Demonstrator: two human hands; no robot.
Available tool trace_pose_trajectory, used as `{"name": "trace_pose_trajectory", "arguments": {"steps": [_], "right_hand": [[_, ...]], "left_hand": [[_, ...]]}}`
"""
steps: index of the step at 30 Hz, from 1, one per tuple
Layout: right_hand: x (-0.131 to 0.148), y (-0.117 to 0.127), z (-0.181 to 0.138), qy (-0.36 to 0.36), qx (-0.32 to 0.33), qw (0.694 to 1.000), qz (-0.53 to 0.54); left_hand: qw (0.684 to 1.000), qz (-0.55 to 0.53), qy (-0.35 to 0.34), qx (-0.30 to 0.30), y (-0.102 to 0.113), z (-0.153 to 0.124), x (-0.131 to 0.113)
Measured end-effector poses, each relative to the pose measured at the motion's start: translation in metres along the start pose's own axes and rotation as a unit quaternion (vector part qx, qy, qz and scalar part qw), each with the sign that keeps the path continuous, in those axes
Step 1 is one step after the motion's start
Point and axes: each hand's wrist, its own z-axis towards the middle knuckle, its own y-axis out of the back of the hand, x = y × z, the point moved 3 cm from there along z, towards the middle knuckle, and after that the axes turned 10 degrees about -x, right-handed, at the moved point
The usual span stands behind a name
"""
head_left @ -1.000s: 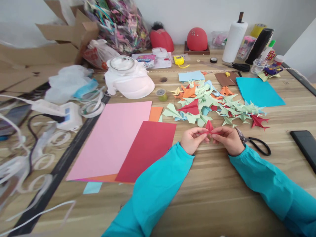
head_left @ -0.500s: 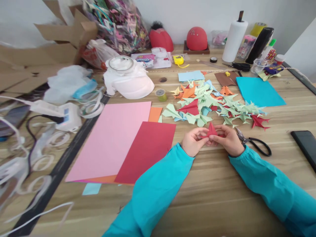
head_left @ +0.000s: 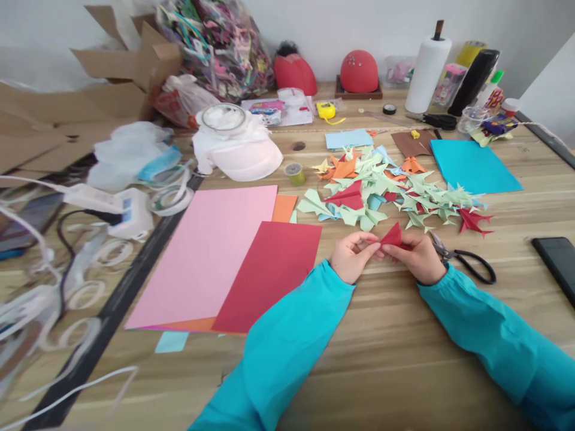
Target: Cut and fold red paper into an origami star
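Both my hands pinch a small folded red paper piece (head_left: 392, 236) just above the wooden table (head_left: 395, 353). My left hand (head_left: 353, 257) grips its left end with closed fingers. My right hand (head_left: 417, 257) holds its right side, fingers curled round it. Both arms wear teal sleeves. Right behind the hands lies a pile of folded paper shapes (head_left: 386, 191) in green, orange, red and blue. Black-handled scissors (head_left: 467, 260) lie just right of my right hand.
Pink (head_left: 211, 251), orange and dark red paper sheets (head_left: 269, 272) lie left of my hands. A teal sheet (head_left: 471, 167) and a black phone (head_left: 557, 263) are at the right. A paper towel roll (head_left: 426, 69), red domes, tape rolls, bags and cardboard crowd the back and left.
The red paper piece has been turned and refolded between my fingers; its point now leans toward the right. Both hands stayed in nearly the same spot.
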Motion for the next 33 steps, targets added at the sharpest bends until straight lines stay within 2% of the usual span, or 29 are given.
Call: {"name": "trace_pose_trajectory", "arguments": {"steps": [13,19,23,29,33], "right_hand": [[0.005,0.001,-0.001,0.005,-0.012,1.000,0.000],[0.004,0.002,-0.001,-0.006,-0.028,0.999,0.030],[0.003,0.003,-0.001,-0.008,-0.025,1.000,0.013],[0.002,0.003,-0.002,-0.002,-0.018,1.000,-0.008],[0.000,0.002,-0.003,0.002,-0.003,1.000,-0.022]], "left_hand": [[0.998,0.009,0.046,0.034,0.002,0.002,0.005],[0.992,-0.050,0.103,0.049,0.001,0.002,0.010],[0.992,-0.053,0.096,0.056,0.000,0.001,0.006],[0.998,0.008,0.054,0.043,-0.002,-0.002,0.000],[0.997,0.038,0.055,0.050,-0.005,-0.004,0.000]]}}
